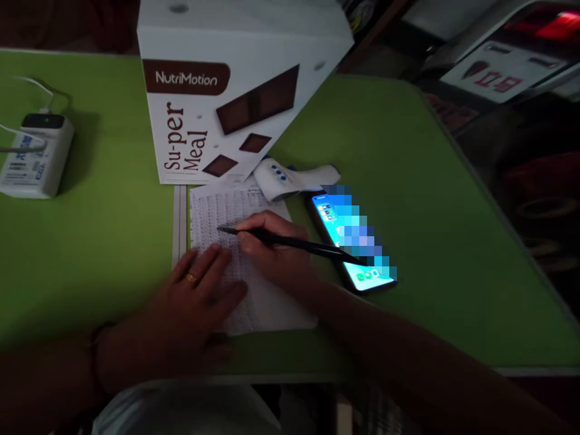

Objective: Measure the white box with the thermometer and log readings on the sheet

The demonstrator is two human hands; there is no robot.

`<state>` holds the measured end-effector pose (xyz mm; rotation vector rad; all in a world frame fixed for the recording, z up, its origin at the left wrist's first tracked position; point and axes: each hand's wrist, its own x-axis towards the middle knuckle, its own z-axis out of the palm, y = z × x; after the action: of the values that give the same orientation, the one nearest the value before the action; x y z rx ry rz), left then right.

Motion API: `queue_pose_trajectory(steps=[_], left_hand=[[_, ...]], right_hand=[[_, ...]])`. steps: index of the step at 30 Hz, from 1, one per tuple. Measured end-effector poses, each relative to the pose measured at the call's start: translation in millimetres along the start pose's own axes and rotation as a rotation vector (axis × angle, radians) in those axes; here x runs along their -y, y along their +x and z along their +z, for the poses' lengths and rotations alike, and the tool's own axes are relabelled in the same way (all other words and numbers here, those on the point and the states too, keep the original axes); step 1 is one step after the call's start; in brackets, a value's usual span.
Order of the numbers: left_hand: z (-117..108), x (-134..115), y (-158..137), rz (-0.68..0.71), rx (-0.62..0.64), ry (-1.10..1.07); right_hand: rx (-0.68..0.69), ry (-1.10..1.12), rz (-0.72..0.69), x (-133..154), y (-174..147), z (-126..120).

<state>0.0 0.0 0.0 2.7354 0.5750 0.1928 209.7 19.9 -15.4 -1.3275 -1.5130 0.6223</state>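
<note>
A white sheet of paper (pixel 267 302) covered in small print lies on the green table (pixel 90 241). My right hand (pixel 272 248) grips a black pen (pixel 294 243), its tip touching the paper near the upper left. My left hand (pixel 199 296), a gold ring on one finger, rests flat on the paper's left side and holds it down. A lit smartphone (pixel 353 241) lies just right of my right hand, under the pen's back end.
A large white "NutriMotion Su-per Meal" box (pixel 217 90) stands behind the paper. A white handheld device with blue buttons (pixel 290 178) lies at its foot. A white power bank with cables (pixel 36 154) sits far left. The table edge runs along the right.
</note>
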Motion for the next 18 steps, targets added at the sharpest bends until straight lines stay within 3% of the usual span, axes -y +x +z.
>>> queue_pose_trajectory(steps=[18], left_hand=[[-0.5, 1.2, 0.7, 0.018, -0.022, 0.011]], right_hand=[[-0.026, -0.002, 0.021, 2.0, 0.6, -1.1]])
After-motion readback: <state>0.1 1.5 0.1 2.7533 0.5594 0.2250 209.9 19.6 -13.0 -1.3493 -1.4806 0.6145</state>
